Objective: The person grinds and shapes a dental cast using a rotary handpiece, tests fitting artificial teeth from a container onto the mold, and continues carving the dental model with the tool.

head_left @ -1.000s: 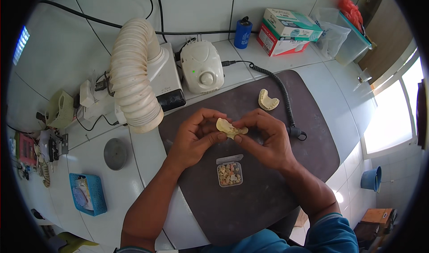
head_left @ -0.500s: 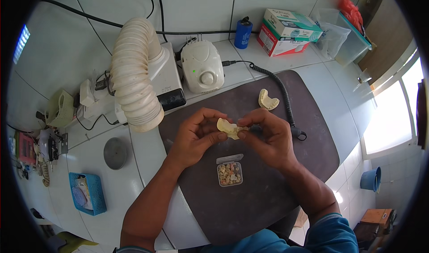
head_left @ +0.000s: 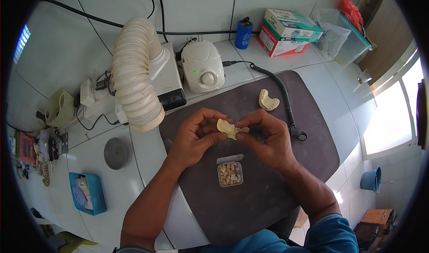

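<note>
Over the middle of the dark mat, a pale yellow plaster dental cast (head_left: 226,127) is held up between both hands. My left hand (head_left: 199,131) grips its left side, thumb below and fingers curled behind. At the cast's right end, my right hand (head_left: 267,136) is closed, with thumb and index finger pressed against it. Whether a small piece sits between those fingertips I cannot make out. Just below the hands, a small clear box (head_left: 230,174) with its lid up holds several tooth-like pieces. A second, horseshoe-shaped dental cast (head_left: 268,100) lies beyond my right hand.
A dark handpiece with a ring end (head_left: 298,134) lies behind my right hand, its coiled cord (head_left: 281,88) running to a white control unit (head_left: 202,67). A ribbed hose (head_left: 136,78) arches at the left. A grey round dish (head_left: 115,153) and blue basket (head_left: 87,193) stand further left.
My right thumb and index finger have shifted slightly to the left along the dental cast. My left hand and its hold stay nearly the same.
</note>
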`<move>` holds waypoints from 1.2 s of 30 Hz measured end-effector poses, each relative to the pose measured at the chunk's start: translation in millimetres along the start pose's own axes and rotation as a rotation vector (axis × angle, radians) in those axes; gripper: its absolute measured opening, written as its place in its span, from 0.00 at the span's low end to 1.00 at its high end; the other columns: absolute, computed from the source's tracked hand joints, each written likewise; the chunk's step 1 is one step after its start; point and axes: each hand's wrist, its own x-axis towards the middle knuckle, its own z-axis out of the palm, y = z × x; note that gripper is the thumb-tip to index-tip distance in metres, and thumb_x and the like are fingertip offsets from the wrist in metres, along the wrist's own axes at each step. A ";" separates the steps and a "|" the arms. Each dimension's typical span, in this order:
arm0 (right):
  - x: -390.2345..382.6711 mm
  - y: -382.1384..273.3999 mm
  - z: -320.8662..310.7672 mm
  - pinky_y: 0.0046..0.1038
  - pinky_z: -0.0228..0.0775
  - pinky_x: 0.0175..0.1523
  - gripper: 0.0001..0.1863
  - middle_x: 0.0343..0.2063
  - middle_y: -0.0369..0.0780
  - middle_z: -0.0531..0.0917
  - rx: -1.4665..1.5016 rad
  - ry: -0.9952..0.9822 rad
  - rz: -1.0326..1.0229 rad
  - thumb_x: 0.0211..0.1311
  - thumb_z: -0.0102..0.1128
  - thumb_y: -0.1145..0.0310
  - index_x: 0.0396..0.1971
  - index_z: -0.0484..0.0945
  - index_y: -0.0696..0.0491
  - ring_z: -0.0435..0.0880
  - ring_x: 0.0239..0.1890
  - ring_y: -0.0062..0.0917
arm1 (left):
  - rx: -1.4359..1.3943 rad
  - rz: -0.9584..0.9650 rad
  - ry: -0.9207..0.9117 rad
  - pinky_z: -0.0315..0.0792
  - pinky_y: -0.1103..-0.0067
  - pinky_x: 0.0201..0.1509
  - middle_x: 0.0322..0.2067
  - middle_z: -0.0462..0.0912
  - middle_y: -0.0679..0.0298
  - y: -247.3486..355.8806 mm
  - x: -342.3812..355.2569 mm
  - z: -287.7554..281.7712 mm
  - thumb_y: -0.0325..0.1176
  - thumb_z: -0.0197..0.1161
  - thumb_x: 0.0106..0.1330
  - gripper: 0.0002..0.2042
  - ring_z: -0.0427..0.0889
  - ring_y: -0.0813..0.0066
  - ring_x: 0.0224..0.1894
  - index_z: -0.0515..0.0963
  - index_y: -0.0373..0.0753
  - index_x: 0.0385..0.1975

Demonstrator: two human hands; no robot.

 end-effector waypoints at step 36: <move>8.2 -15.3 -9.8 0.39 0.90 0.70 0.24 0.60 0.43 0.92 -0.173 -0.163 -0.132 0.68 0.87 0.79 0.61 0.87 0.62 0.95 0.64 0.32 | -0.140 0.010 0.006 0.92 0.73 0.65 0.65 0.91 0.53 -3.4 0.4 -3.1 0.22 0.76 0.82 0.20 0.94 0.69 0.64 0.78 0.36 0.68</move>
